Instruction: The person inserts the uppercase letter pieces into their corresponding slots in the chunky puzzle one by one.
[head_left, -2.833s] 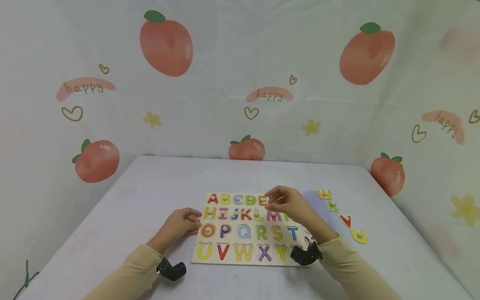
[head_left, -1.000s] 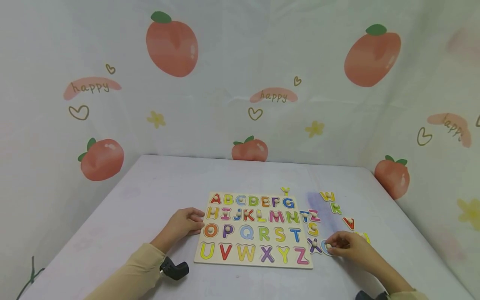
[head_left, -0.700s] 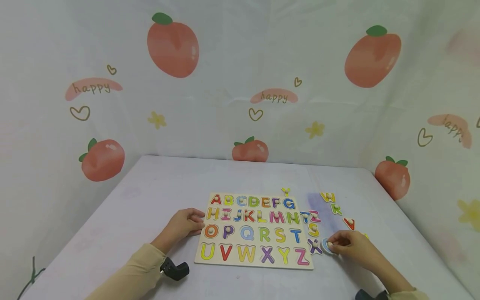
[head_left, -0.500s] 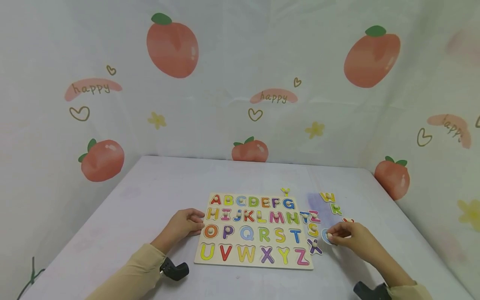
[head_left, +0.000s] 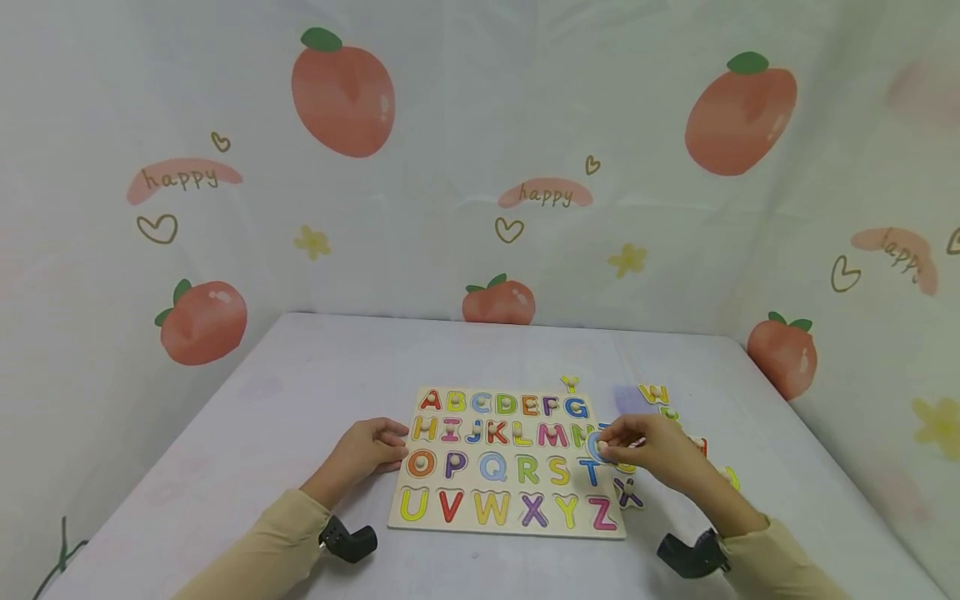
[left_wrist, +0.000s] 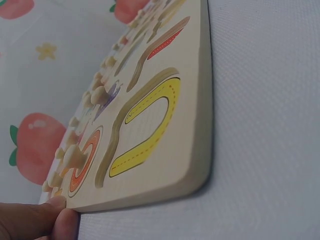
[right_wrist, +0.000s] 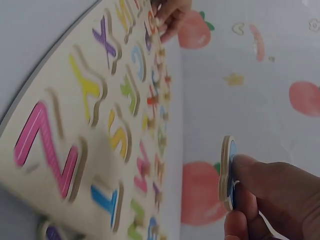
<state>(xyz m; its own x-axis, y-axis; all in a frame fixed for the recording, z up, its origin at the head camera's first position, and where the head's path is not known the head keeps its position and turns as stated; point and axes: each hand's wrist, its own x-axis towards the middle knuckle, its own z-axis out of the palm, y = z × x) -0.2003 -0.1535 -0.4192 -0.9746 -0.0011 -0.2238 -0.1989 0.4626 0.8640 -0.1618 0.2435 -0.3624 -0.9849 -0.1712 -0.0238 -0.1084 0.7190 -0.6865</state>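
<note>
My right hand (head_left: 660, 450) pinches the knob of a light-blue letter Q piece (head_left: 596, 447), held over the right edge of the wooden alphabet puzzle board (head_left: 471, 467). In the right wrist view the Q piece (right_wrist: 226, 172) is seen edge-on, gripped between thumb and fingers, apart from the board. My left hand (head_left: 362, 452) holds the board's left edge; its fingertips (left_wrist: 59, 202) touch the edge near the orange O in the left wrist view. Knobbed letters A through P sit in the board. The printed Q recess (head_left: 492, 467) and those after it hold no pieces.
Right of the board lie a purple X (head_left: 628, 493) and a yellow S (head_left: 625, 468) partly behind my hand. Further out are a W (head_left: 653, 394), a partly hidden R (head_left: 668, 412) and a yellow U (head_left: 732, 477). A Y (head_left: 570, 383) lies behind the board.
My right hand went from the board's upper right to the Q piece at right, took its knob, lifted it and carried it left to the board's edge. The left hand stays in place.
</note>
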